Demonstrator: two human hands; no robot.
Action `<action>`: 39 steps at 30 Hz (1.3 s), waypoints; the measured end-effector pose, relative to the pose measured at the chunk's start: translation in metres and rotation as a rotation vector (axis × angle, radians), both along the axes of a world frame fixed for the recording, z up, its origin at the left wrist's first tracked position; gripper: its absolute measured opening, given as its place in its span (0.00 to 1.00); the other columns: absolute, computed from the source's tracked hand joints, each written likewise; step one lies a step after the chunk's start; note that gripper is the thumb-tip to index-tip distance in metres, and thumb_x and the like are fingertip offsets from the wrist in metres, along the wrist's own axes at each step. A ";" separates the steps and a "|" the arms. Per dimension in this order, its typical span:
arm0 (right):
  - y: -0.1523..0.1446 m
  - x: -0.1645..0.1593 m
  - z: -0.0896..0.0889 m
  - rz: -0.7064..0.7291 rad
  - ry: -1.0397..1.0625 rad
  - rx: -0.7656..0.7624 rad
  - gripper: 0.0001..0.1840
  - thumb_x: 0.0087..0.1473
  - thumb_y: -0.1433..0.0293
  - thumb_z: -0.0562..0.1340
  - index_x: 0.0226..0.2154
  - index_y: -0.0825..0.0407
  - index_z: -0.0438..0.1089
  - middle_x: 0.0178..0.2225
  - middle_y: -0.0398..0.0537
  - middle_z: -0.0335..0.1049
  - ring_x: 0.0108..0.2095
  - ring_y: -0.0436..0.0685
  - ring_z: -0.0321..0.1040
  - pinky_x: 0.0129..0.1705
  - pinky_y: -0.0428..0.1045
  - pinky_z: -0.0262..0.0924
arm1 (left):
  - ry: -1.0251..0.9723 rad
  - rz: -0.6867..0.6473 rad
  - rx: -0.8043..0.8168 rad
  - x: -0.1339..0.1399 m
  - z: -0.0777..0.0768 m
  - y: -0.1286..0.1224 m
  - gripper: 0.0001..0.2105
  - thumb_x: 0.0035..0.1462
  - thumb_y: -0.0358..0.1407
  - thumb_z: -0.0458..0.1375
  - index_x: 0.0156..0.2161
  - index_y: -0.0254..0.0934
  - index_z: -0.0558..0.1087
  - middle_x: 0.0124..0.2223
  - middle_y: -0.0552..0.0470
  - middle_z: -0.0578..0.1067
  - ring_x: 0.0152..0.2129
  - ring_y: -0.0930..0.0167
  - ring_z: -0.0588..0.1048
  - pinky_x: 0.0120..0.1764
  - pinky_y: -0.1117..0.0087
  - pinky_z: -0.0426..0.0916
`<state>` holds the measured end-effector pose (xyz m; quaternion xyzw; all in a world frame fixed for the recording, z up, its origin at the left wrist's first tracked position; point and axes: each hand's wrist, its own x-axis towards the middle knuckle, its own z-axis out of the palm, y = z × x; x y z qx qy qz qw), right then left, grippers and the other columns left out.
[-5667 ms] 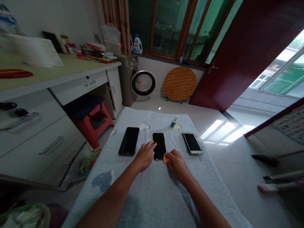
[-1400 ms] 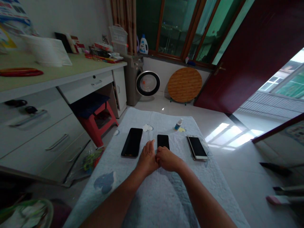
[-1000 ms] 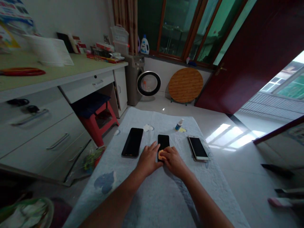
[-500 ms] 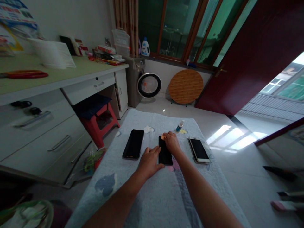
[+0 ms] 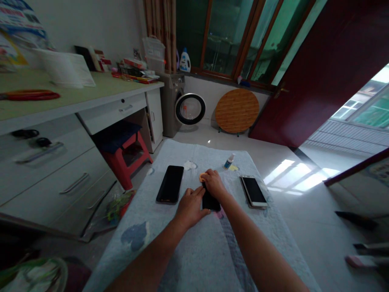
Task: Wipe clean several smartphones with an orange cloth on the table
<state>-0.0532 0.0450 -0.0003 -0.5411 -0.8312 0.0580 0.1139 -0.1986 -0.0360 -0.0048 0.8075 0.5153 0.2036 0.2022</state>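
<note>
A black smartphone (image 5: pixel 210 201) lies flat on the cloth-covered table, partly hidden by both hands. My left hand (image 5: pixel 191 206) steadies it, fingertips at the left edge and thumb at the near corner. My right hand (image 5: pixel 214 184) pinches a small orange pad (image 5: pixel 202 177) at the phone's far end; the pad's exact kind is unclear. Another dark smartphone (image 5: pixel 170 184) rests to the left. On the right lies a white-framed smartphone (image 5: pixel 254 191), apparently on top of another flat device. Beyond my right hand stands a small spray bottle (image 5: pixel 229 161) with a blue label.
The pale blue cloth (image 5: pixel 146 259) covers the table. A desk (image 5: pixel 115 95) with drawers runs along the left, with a red stool (image 5: pixel 124 152) under it. Farther off are a washing machine (image 5: pixel 172 103) with its door open, a round wooden tabletop (image 5: pixel 237 110) and a dark red door (image 5: pixel 304 77).
My right hand has shifted slightly left with the orange pad, which now shows more and sits at the phone's far left corner. My left hand keeps its place.
</note>
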 end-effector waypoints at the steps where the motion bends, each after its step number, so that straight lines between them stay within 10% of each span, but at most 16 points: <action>1: 0.001 0.002 0.000 -0.024 -0.009 0.004 0.14 0.62 0.71 0.53 0.38 0.51 0.74 0.39 0.51 0.65 0.40 0.56 0.57 0.45 0.48 0.49 | 0.006 0.004 0.001 0.000 0.000 0.000 0.31 0.48 0.43 0.63 0.58 0.41 0.63 0.58 0.50 0.68 0.46 0.57 0.67 0.50 0.58 0.63; 12: -0.001 0.036 -0.007 -0.257 -0.005 0.043 0.16 0.62 0.73 0.51 0.41 0.52 0.73 0.39 0.52 0.65 0.39 0.56 0.57 0.44 0.48 0.49 | 0.020 0.007 -0.006 0.002 -0.004 0.000 0.33 0.48 0.43 0.61 0.60 0.37 0.62 0.61 0.46 0.65 0.50 0.55 0.66 0.53 0.56 0.60; 30: -0.129 0.029 0.012 0.028 0.175 -0.057 0.12 0.63 0.72 0.51 0.44 0.50 0.68 0.42 0.50 0.64 0.41 0.56 0.58 0.46 0.50 0.55 | 0.021 0.001 -0.006 0.000 -0.006 0.001 0.32 0.50 0.44 0.60 0.60 0.40 0.61 0.62 0.46 0.64 0.53 0.57 0.66 0.54 0.57 0.60; 39: -0.089 0.043 -0.005 -0.077 0.233 -0.006 0.14 0.62 0.74 0.52 0.43 0.50 0.72 0.38 0.50 0.64 0.40 0.55 0.58 0.43 0.47 0.55 | 0.038 -0.007 -0.016 0.000 -0.002 0.001 0.32 0.49 0.43 0.62 0.60 0.38 0.62 0.62 0.46 0.64 0.52 0.57 0.66 0.54 0.58 0.60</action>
